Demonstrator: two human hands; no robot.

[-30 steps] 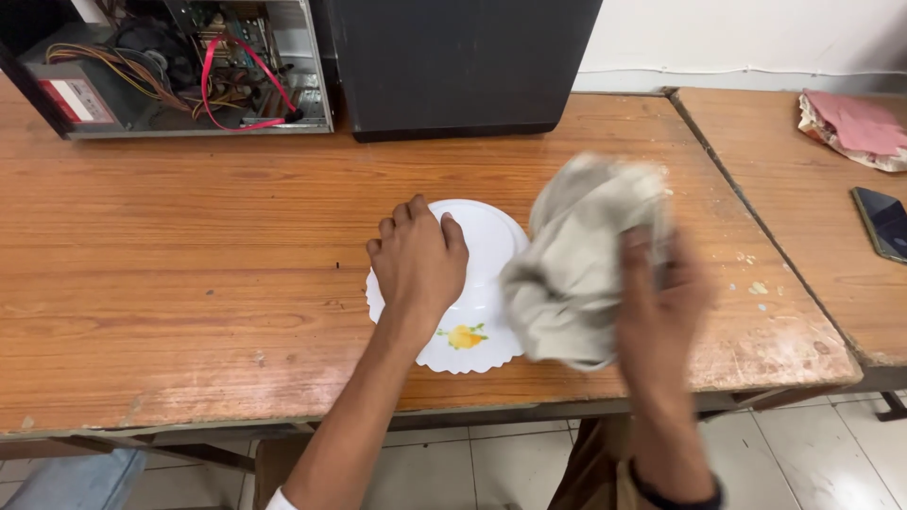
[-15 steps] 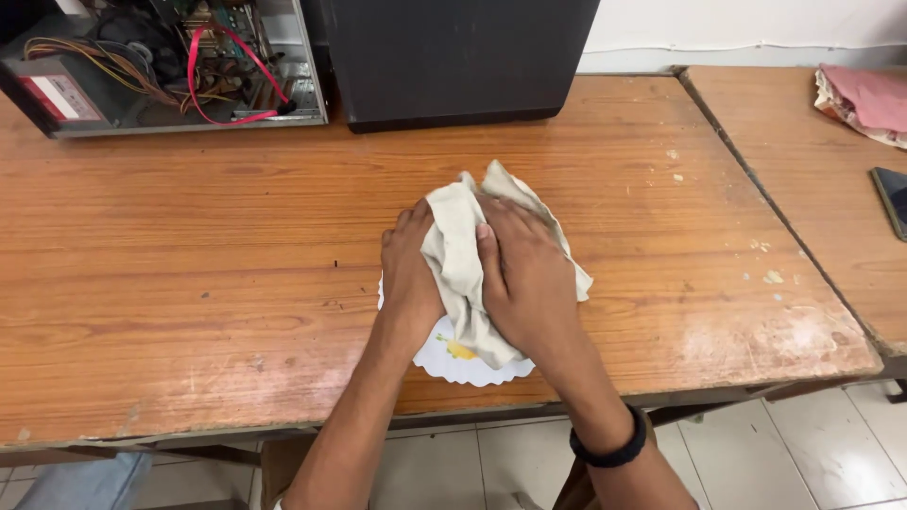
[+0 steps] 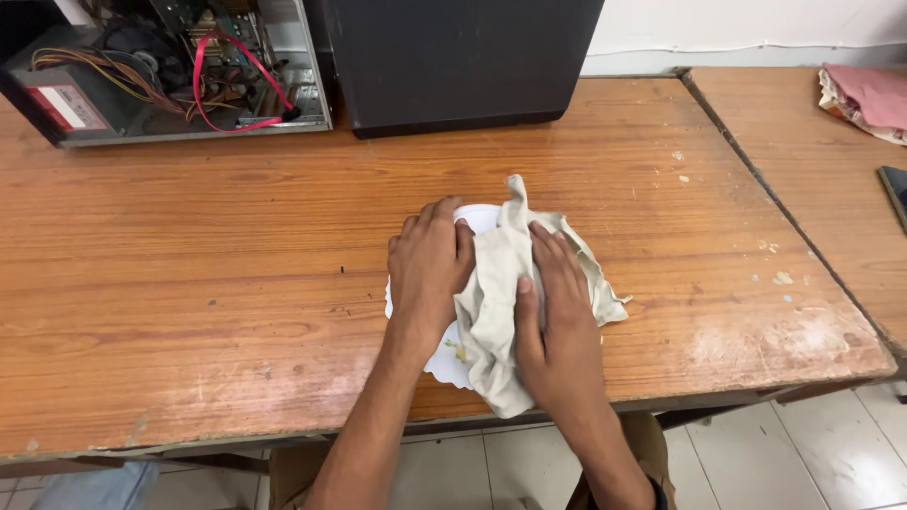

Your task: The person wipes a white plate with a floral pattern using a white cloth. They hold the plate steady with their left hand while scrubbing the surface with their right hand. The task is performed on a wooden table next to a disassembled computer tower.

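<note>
A white plate (image 3: 444,363) with a scalloped rim lies on the wooden table (image 3: 189,283), near its front edge. Most of the plate is hidden. A crumpled beige cloth (image 3: 491,302) is spread over it. My left hand (image 3: 430,269) lies flat on the plate's left half, fingers together, touching the cloth's edge. Beside it, my right hand (image 3: 557,316) presses down on the cloth with its fingers spread. A small yellow print on the plate shows between my forearms.
An open computer case (image 3: 179,71) with red and yellow cables lies at the back left. A black box (image 3: 458,57) stands behind the plate. A second table (image 3: 812,161) at the right holds a pink cloth (image 3: 869,99) and a dark phone (image 3: 896,189).
A second ago my right hand held the cloth up beside the plate. It has brought the cloth down onto the plate and now presses it there. My left hand stays on the plate.
</note>
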